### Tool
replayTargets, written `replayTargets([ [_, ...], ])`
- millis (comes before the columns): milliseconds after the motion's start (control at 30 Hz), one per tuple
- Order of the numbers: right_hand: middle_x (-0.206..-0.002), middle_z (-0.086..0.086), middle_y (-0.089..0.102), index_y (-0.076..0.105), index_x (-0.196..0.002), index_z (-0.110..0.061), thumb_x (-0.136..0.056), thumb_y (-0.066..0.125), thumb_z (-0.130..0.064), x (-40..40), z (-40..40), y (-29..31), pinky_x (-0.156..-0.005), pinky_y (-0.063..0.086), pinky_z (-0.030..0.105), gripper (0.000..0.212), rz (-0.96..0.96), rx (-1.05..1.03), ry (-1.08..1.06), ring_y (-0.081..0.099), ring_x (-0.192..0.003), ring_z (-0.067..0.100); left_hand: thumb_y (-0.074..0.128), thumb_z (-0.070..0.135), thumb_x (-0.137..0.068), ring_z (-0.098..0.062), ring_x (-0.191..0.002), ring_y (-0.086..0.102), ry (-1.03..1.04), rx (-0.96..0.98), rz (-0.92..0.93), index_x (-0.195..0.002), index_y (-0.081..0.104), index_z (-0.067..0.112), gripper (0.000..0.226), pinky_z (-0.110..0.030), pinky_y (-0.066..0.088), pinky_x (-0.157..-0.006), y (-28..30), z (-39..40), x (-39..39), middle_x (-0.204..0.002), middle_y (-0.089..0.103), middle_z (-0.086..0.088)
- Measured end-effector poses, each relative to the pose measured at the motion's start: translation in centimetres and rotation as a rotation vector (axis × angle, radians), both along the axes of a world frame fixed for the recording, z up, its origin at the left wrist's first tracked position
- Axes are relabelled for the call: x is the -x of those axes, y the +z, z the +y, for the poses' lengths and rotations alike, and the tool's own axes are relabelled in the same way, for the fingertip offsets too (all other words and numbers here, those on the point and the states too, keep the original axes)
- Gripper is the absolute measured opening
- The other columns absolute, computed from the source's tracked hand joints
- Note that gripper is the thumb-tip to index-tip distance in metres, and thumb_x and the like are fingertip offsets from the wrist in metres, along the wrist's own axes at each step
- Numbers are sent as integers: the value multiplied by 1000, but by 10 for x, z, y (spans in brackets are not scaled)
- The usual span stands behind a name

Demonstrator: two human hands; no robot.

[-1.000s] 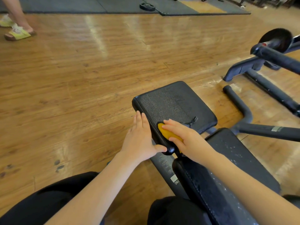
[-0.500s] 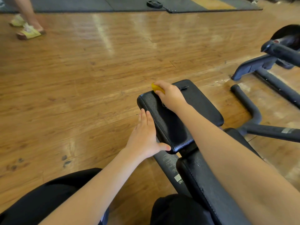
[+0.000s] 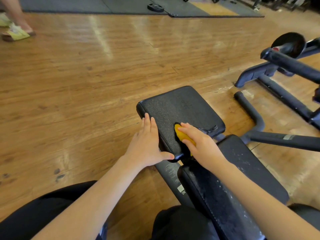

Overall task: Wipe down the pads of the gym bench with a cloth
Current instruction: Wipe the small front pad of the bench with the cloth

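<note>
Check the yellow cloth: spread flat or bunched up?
Bunched. The yellow cloth is a small wad under the right hand on the seat pad, mostly covered.

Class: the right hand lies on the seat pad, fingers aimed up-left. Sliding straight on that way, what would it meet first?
Probably only bare seat pad, then its left edge; the right hand pressing the yellow cloth passes beyond the left hand, though depth is unclear.

Bare forearms [image 3: 90, 196], no sleeves showing; black trousers [image 3: 34, 213] cover both legs.
</note>
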State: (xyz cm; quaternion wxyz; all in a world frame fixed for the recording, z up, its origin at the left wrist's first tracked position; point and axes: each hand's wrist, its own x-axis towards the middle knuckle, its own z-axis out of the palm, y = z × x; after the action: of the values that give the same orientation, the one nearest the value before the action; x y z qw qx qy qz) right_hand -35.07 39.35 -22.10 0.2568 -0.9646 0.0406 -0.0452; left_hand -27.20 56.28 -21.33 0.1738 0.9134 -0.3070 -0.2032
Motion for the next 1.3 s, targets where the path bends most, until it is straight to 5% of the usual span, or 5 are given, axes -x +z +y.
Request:
replayTargets([
  [400,-142,3,45,46,-134,-18,-94,47,-18,-136,-11,16,-102,35,33,40,31,-6,-130,43,-128,26,66,67,-65,-25,-143,-14,23,24,-40,-144,-18,3,132,-39,13,-117,-6,-3,-1,-150,-29,-14],
  [600,-141,4,46,45,-134,-17,-95,46,-19,-142,-9,16,-100,36,33,40,18,-26,-151,43,-127,26,66,67,-65,-25,-143,-14,16,15,-40,-144,-17,3,131,-41,16,-117,-5,-1,0,-150,-29,-14],
  [900,-143,-11,38,46,-134,-20,-92,51,-13,-19,-14,7,-103,17,7,43,30,-42,-6,25,-129,-4,65,66,-67,-25,-142,-16,18,11,-24,-143,-19,3,130,-42,13,-117,-2,-2,1,-150,-29,-15],
  [1100,-139,-15,36,47,-132,-19,-91,53,-11,-3,-18,5,-97,9,-9,42,42,-75,5,25,-130,-3,67,63,-68,-26,-142,-17,24,23,-5,-143,-20,2,130,-39,9,-118,-1,-4,2,-150,-29,-16],
  [1300,-146,1,40,46,-134,-15,-93,50,-13,-84,-32,13,-104,22,16,41,31,-23,-55,34,-135,14,69,62,-67,-26,-142,-18,31,41,6,-143,-19,1,131,-38,9,-117,-4,-6,1,-149,-30,-16],
])
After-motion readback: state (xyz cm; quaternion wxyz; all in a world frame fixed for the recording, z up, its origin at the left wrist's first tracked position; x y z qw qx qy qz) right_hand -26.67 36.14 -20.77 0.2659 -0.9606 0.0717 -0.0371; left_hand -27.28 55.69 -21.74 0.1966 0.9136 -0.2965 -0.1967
